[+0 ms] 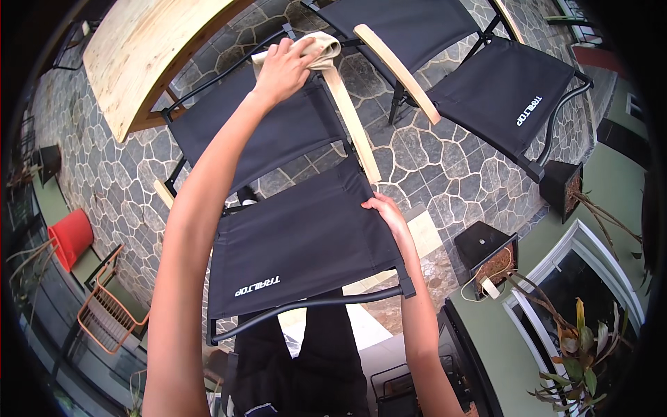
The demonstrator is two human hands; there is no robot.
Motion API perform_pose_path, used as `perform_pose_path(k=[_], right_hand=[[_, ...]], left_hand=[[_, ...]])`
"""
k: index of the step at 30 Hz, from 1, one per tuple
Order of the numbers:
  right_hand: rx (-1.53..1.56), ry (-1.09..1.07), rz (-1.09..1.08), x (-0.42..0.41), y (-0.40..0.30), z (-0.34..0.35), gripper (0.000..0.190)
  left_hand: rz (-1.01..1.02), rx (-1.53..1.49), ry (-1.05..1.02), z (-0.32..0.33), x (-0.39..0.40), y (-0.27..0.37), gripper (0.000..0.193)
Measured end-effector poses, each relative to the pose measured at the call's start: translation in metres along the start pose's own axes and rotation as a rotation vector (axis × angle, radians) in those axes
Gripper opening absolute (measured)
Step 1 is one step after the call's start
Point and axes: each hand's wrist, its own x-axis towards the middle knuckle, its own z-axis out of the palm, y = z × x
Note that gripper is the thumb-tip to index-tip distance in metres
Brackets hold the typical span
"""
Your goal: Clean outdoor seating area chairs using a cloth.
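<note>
Before me stands a folding camp chair with a black fabric backrest (297,240) and a black fabric seat (271,130). The backrest bears white lettering. My left hand (284,68) presses a beige cloth (325,49) at the far end of the chair's wooden armrest (354,125). Part of the cloth is hidden under the fingers. On the backrest's right side edge, my right hand (385,208) grips the frame, thumb over the black fabric. The opposite wooden armrest (164,193) is mostly hidden behind my left forearm.
Another black camp chair (505,94) with wooden armrests stands to the right. A wooden table (156,47) is at the upper left. Black planters (477,242), a red pot (73,237) and an orange-framed chair (107,318) stand around the stone-patterned floor (417,156).
</note>
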Motion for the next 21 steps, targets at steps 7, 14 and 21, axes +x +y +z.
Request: perform_pose_path(k=[7, 14, 21], right_hand=[[-0.017, 0.008, 0.015, 0.002, 0.006, -0.012, 0.031], [-0.069, 0.049, 0.049, 0.009, 0.008, -0.009, 0.032], [0.01, -0.035, 0.028, 0.004, 0.004, -0.007, 0.031]], left_hand=[[0.223, -0.361, 0.013, -0.009, -0.021, 0.093, 0.044], [0.497, -0.372, -0.101, 0.039, -0.078, 0.148, 0.046], [0.417, -0.253, -0.08, 0.033, -0.055, 0.09, 0.039]])
